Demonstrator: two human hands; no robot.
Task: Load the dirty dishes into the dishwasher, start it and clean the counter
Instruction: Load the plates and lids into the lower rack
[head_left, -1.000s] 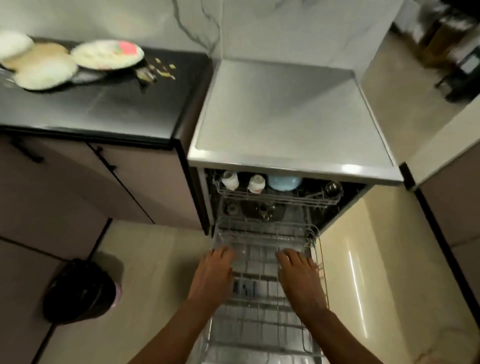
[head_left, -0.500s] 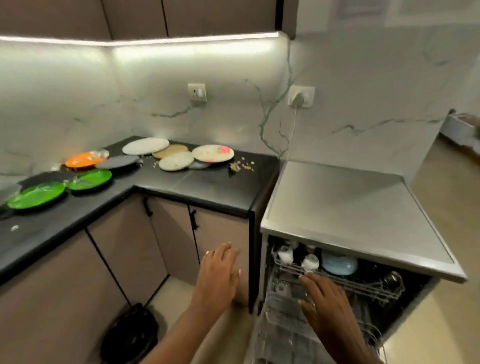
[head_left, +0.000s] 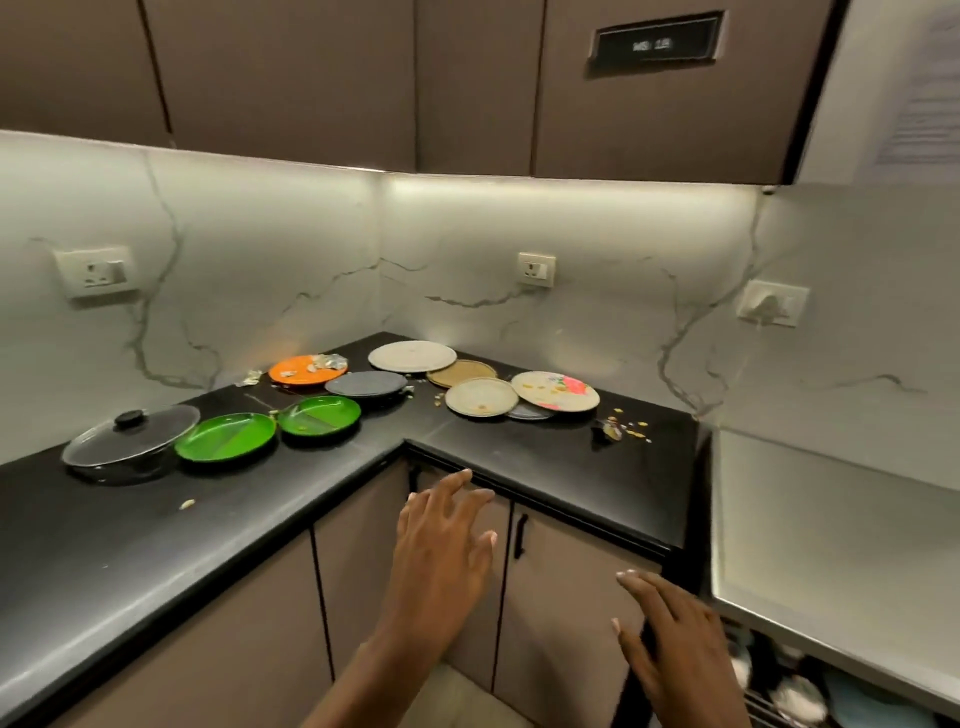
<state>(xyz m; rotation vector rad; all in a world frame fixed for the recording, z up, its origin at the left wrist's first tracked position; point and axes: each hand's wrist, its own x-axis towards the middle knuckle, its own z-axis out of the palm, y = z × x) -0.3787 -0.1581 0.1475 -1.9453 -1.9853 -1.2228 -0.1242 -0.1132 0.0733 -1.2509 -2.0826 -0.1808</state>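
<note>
Several dirty plates lie on the black L-shaped counter (head_left: 545, 467): two green divided plates (head_left: 226, 442), an orange plate (head_left: 307, 369) with scraps, a grey plate (head_left: 365, 384), a white plate (head_left: 412, 356), a tan plate (head_left: 461, 373), a cream plate (head_left: 481, 397) and a flowered plate (head_left: 555, 391). A black pan with a glass lid (head_left: 131, 435) stands at the left. My left hand (head_left: 441, 551) hovers open in front of the cupboard doors, below the counter edge. My right hand (head_left: 670, 639) is open and empty beside the dishwasher (head_left: 831, 540), whose upper rack (head_left: 789, 691) shows cups and a bowl.
Food crumbs (head_left: 626, 426) lie near the counter's right end and more scraps (head_left: 249, 378) by the orange plate. Wall sockets sit on the marble backsplash. Dark wall cupboards hang overhead. The dishwasher's steel top adjoins the counter on the right.
The view has swung up from the dishwasher's lower rack to the counter. Both hands have left the rack and risen, empty, the left one toward the counter edge.
</note>
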